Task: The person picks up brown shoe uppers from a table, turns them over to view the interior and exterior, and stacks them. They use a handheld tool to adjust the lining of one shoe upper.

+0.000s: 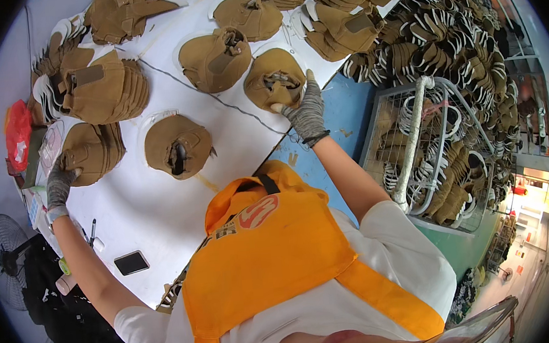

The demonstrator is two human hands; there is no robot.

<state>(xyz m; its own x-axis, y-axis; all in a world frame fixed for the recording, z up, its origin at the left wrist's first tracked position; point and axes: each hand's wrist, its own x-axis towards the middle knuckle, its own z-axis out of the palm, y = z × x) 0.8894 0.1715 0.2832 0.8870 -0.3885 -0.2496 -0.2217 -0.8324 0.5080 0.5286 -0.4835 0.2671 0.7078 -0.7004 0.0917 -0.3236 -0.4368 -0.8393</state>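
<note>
Both my hands wear grey knit gloves. At the left table edge, my left hand (61, 183) grips the near-left edge of a small stack of brown caps (96, 153), thumb on top, other fingers partly hidden. My right hand (307, 112) reaches to a single brown cap (275, 78) near the table's right edge; its thumb and fingers hold the cap's near-right edge. That cap's hollow faces up, with a pale brim at its far side. Another brown cap (179, 147) with a white brim lies between my hands. One more cap (216, 60) sits just beyond.
Taller cap stacks (105, 88) stand on the white table (142, 214). A thin dark cable (217, 97) crosses it. A phone (131, 263) lies near me. Right are a wire cart (407, 141) and a large cap pile (459, 54). A fan (7, 257) stands at left.
</note>
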